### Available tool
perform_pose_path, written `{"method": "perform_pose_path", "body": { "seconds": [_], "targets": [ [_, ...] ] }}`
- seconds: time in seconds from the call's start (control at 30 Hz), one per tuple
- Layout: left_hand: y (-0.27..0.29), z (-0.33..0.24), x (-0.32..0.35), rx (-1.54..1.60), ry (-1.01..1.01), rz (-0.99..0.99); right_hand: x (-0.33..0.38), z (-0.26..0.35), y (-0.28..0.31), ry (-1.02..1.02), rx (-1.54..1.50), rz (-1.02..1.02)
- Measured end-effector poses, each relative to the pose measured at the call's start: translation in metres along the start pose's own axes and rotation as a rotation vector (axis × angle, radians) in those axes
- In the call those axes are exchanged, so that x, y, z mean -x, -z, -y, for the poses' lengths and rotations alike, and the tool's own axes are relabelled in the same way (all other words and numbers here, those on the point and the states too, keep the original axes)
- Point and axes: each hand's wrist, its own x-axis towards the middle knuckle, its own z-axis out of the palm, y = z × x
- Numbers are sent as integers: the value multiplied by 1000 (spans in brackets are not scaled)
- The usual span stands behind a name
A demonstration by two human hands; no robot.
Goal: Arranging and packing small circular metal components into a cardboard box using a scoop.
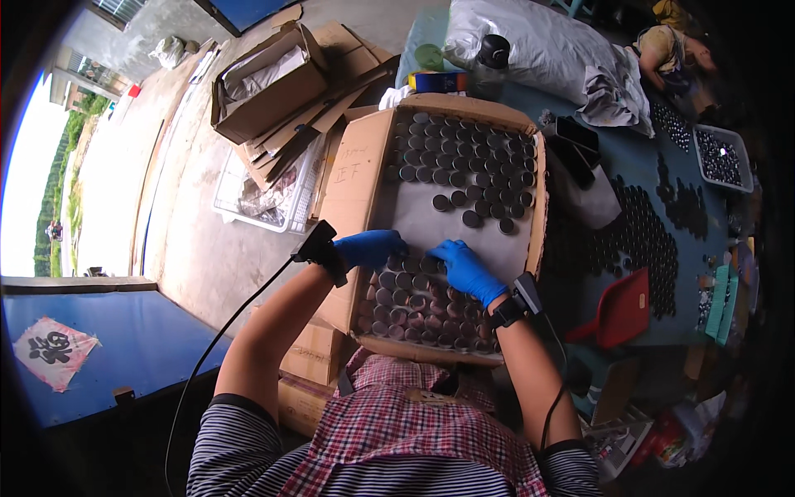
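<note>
A large open cardboard box lies in front of me, lined with a grey sheet. Rows of small dark round caps fill its far end, and another batch of caps fills the near end. Both my hands wear blue gloves. My left hand rests palm down on the near batch of caps at the box's left side. My right hand presses on the same caps just to its right, fingers curled over them. Whether either hand grips a cap is hidden. Black devices are strapped to both wrists.
A table with a dark cloth at the right carries many more caps, a red scoop and a grey tray. Flattened and open cartons lie on the concrete floor to the left. Another person sits far right.
</note>
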Motion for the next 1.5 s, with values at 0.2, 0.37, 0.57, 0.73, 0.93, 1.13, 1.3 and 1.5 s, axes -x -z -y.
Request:
{"method": "perform_pose_path", "body": {
  "seconds": [0.2, 0.37, 0.57, 0.73, 0.93, 1.13, 1.3, 1.5],
  "targets": [
    [4, -14, 5, -48, -24, -80, 0, -4, 8, 5, -81, 29],
    [16, -37, -18, 153, 272, -328, -2, -22, 35, -46, -173, -315],
    [14, -51, -74, -219, 247, -543, 3, -56, 55, -179, 258, -506],
    [16, -36, -91, -116, 112, -516, -13, -36, 61, -22, 398, -382],
    [20, -33, -114, -83, 130, -507, -20, -49, 64, 21, 608, -170],
    [15, -13, -120, 57, 84, -316, -8, -29, 45, 50, 609, -162],
    [5, -60, -122, -156, 163, -350, 31, -40, 39, -13, 502, -164],
    [-21, -72, -119, -129, 96, -239, 71, -29, 61, -149, 551, -43]
  ]
}}
